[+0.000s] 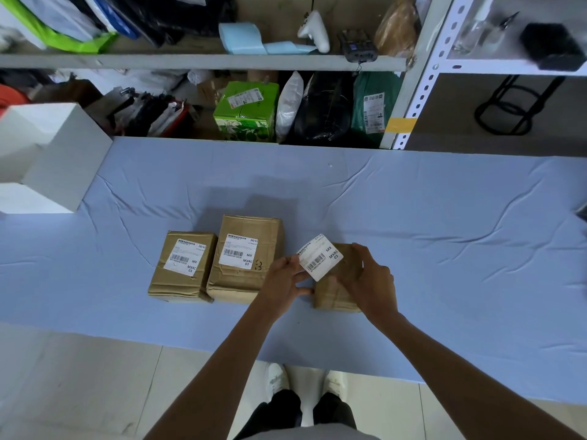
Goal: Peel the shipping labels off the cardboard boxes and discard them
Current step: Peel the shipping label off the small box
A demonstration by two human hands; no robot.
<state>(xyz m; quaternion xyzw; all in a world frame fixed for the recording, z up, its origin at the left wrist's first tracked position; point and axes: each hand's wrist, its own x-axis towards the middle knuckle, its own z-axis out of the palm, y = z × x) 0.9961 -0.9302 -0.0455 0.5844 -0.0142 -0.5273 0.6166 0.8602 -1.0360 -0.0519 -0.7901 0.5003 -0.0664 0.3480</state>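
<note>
While our left hand (287, 277) pinches the left edge of a white shipping label (320, 259) between thumb and fingertips, the label stands lifted and tilted over the right-hand cardboard box (336, 292). Whether its far edge is stuck to the box or fully free, we can't tell from this angle. Our right hand (368, 277) is curled loosely over the top of that same box, fingers bent around its far side and palm pressing down on it, so it's gripping the box and not the label.

Two more cardboard boxes sit to the left on the pale blue cloth (444, 233) covering the table. The middle box (246, 260) is the tallest and has its label (239, 254) flat on top. The left box (183, 266) touches it side by side and also has a label (184, 255) flat on its top. The box we're working on sits just beside the middle one, with our left hand in the gap.

A white box (54, 154) stands at the far left edge of the table, well apart from the others. Metal shelving (203, 61) behind the table is packed with bags and parcels, including a green carton (246, 111).
</note>
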